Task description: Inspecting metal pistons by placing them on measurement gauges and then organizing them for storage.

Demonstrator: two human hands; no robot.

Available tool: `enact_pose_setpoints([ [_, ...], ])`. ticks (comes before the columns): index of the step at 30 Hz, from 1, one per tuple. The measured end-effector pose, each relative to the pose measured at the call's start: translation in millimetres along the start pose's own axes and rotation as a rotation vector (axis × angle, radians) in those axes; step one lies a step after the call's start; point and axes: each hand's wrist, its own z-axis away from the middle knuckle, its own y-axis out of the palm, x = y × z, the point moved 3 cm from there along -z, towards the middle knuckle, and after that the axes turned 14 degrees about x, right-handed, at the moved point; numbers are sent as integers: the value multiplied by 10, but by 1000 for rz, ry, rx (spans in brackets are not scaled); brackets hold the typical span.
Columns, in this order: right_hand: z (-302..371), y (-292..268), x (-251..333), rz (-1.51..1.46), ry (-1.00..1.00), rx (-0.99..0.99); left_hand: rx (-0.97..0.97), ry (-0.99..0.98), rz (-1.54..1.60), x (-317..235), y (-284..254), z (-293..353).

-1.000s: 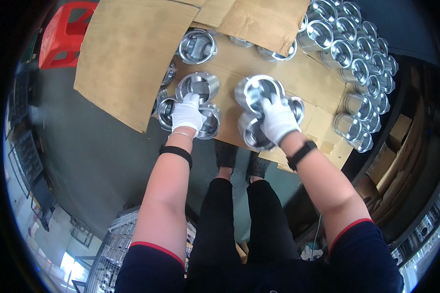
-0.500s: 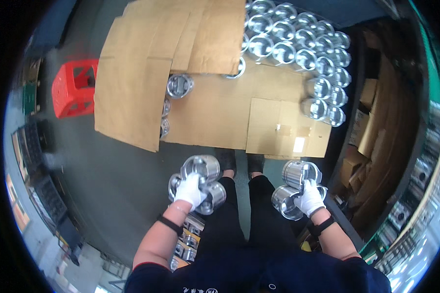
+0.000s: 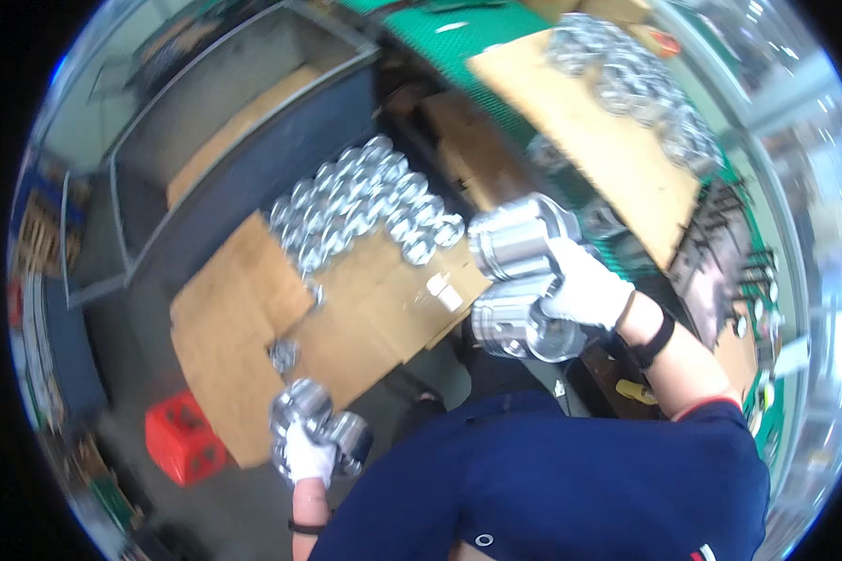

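In a white glove, my right hand (image 3: pixel 587 288) grips two shiny metal engine pistons, an upper piston (image 3: pixel 513 239) and a lower piston (image 3: pixel 503 320), raised beside the bench. My left hand (image 3: pixel 309 456), also gloved, hangs low at the left and is closed on a cluster of pistons (image 3: pixel 301 402); its fingers are partly hidden behind them. Beyond my hands, rows of pistons (image 3: pixel 355 192) stand close together on a cardboard sheet (image 3: pixel 365 290). A lone piston (image 3: pixel 283 354) sits near the folded cardboard flap (image 3: pixel 220 346).
A green-topped bench (image 3: pixel 430 33) runs along the right, carrying a cardboard sheet (image 3: pixel 589 140) with more pistons (image 3: pixel 627 75) grouped on it. Dark upright pegs (image 3: pixel 730 243) stand farther along. A red stool (image 3: pixel 182 439) is at the left, and a metal-framed bin (image 3: pixel 243 103) stands behind.
My view has swung toward the right, bringing the green bench in. My right hand has risen with its two pistons toward the bench. The left still holds its pistons low.
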Motion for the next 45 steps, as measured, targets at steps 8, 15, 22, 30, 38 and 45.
enact_pose_setpoints([
  [8, 406, -1936, -366, 202, 140, -219, 40, 48, -204, -1473, -606, -112],
  [15, 25, -2831, -1835, 383, 294, -111, 111, 281, -262, -3481, -559, -419],
  [22, -16, -3102, -2211, 600, 259, 38, 182, 626, -409, -5711, -354, -871],
  [30, -13, -2988, -2401, 506, 279, -135, 259, 654, -747, -7466, 347, -1455],
  [38, -36, -2956, -2394, 476, 323, -111, 260, 559, -744, -7747, 751, -1752],
  [45, -51, -2937, -2396, 514, 347, -150, 173, 914, -386, -7396, 513, -1297],
])
